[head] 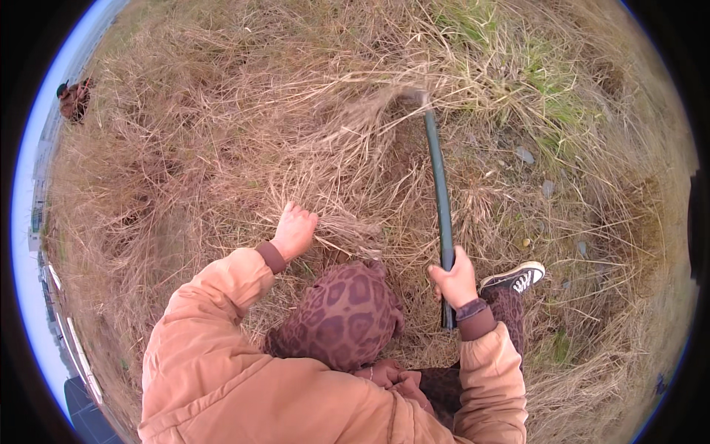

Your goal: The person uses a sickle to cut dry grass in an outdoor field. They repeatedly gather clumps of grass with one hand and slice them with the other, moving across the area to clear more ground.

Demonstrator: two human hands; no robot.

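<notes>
My right hand (456, 277) is closed around the lower part of a long dark green handle (439, 183). At its far end a metal head (413, 95), blurred and partly behind grass, bends to the left; it looks like a sickle or hoe. My left hand (295, 228) is closed at the near edge of the dry grass (349, 230), with stalks at its fingers; whether it grips them is hard to tell. Between my arms is my knee in leopard-patterned cloth (349, 311).
My foot in a black canvas sneaker (513, 279) rests on the grass at the right. Grey stones (524, 155) lie on bare soil beyond it. Green tufts (554, 100) grow at the upper right. A person in a dark cap (75, 101) is far off at the left.
</notes>
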